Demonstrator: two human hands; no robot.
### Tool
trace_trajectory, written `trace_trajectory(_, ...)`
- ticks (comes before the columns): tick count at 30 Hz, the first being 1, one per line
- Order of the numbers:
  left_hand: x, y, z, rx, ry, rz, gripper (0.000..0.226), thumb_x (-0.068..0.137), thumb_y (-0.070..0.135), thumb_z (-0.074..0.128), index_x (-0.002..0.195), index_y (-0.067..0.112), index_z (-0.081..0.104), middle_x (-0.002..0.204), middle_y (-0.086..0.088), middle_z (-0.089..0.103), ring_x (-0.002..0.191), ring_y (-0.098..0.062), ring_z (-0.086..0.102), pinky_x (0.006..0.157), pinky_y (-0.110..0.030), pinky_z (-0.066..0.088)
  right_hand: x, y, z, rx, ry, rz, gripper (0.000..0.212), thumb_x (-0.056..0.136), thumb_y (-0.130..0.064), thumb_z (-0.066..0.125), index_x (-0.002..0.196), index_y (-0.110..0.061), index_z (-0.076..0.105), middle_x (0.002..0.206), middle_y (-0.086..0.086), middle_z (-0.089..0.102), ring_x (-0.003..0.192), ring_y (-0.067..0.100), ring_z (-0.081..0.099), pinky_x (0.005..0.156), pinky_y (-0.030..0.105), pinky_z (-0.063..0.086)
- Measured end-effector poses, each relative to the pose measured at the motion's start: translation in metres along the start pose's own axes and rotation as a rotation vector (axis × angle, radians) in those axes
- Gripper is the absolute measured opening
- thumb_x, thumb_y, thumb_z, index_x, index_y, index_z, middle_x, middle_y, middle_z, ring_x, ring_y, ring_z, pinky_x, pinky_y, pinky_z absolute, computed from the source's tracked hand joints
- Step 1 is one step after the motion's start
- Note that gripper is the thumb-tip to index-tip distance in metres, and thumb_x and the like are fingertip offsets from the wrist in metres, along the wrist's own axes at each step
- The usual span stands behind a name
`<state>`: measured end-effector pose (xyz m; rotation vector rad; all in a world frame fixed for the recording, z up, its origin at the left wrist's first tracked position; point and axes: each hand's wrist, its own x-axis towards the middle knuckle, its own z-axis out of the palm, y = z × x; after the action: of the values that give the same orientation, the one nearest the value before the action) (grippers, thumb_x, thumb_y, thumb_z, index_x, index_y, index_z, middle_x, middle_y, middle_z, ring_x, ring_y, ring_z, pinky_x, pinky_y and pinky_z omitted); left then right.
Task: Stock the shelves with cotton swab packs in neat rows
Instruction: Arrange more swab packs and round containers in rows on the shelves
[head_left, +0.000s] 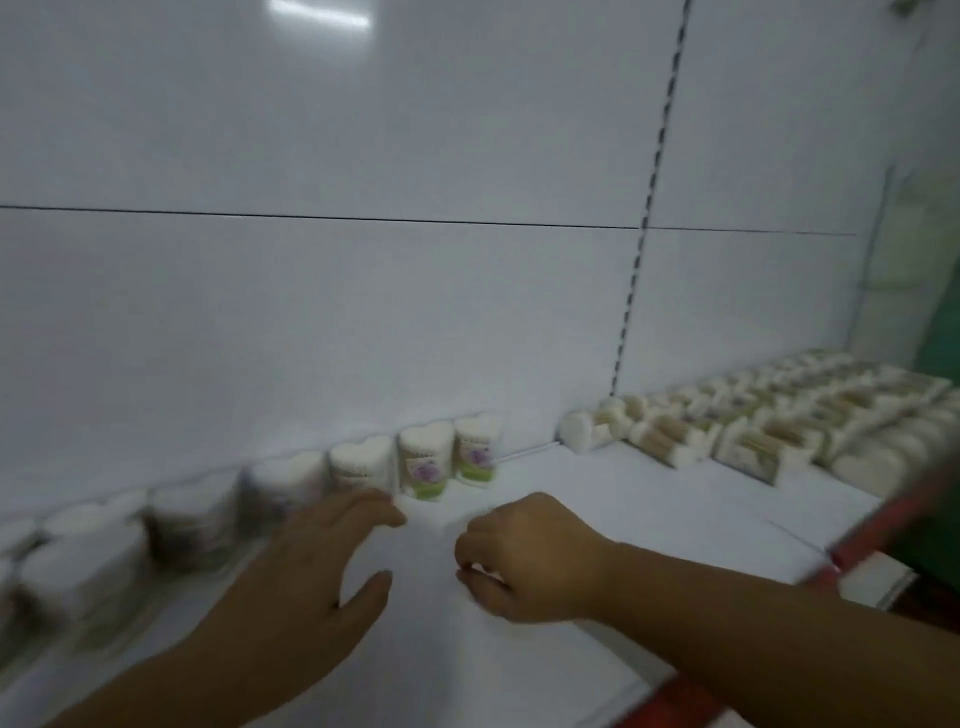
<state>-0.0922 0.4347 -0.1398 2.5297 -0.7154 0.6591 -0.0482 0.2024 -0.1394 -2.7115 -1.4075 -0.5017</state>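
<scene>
Reaching left hand (311, 561): is stretching forward over the shelf (623, 519), its fingers (363, 512) lying straight and released, thumb spread, holding nothing; the fingertips are sitting just beside the tubs, and the blur is hiding whether they touch.
Right hand (524, 556): is resting knuckles-up on the shelf, near the left hand but apart from it; its fingers are curling under the palm, and whether they are pinching anything cannot be told.
Tubs (423, 462): heart-shaped swab tubs are standing upright in a row along the back panel (363, 312), running from the middle off to the left, where nearer tubs are blurring out.
Packs (769, 436): flat swab packs are lying in rows on the right part of the shelf, well apart from both hands.
Upright (644, 234): a slotted strip is running down the back panel between tubs and packs.
Edge (883, 525): a red strip is lining the shelf front.
</scene>
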Motion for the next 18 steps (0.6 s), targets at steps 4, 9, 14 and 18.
trace_trajectory(4,0.055,0.042,0.082,-0.038,-0.219,0.148,0.039,0.090,0.045,0.051,0.114,0.057,0.024,0.129,0.039,0.014,0.124,0.020,0.016,0.098,0.003,0.009,-0.087,0.071,-0.021,-0.074,-0.041,0.237,0.028,0.094,-0.030,0.049,0.113,-0.012,0.061,0.106,0.007,0.060,0.090,0.026,0.055,0.069,0.035,0.039)
trace_trajectory(9,0.125,0.095,0.151,-0.108,-0.333,0.125,0.035,0.073,0.067,0.042,0.106,0.061,0.033,0.121,0.047,0.025,0.115,0.025,0.029,0.089,0.005,0.021,-0.204,0.152,-0.058,-0.057,-0.010,0.412,0.029,0.091,-0.028,0.057,0.114,-0.013,0.064,0.109,0.007,0.061,0.096,0.023,0.055,0.079,0.033,0.043)
trace_trajectory(14,0.202,0.178,0.216,-0.110,-0.337,0.105,0.051,0.085,0.049,0.060,0.126,0.053,0.031,0.123,0.036,0.030,0.112,0.009,0.038,0.097,-0.010,0.029,-0.292,0.241,-0.079,-0.028,0.071,0.706,0.030,0.091,-0.029,0.056,0.121,-0.026,0.057,0.119,-0.008,0.053,0.109,0.007,0.045,0.091,0.019,0.036)
trace_trajectory(18,0.250,0.232,0.263,-0.054,-0.240,0.141,0.071,0.084,0.036,0.065,0.145,0.033,0.030,0.152,0.013,0.029,0.141,-0.007,0.023,0.109,-0.017,0.016,-0.337,0.292,-0.087,0.051,0.028,0.810,0.054,0.080,-0.014,0.061,0.131,-0.029,0.048,0.132,-0.012,0.043,0.123,0.007,0.036,0.104,0.026,0.036)
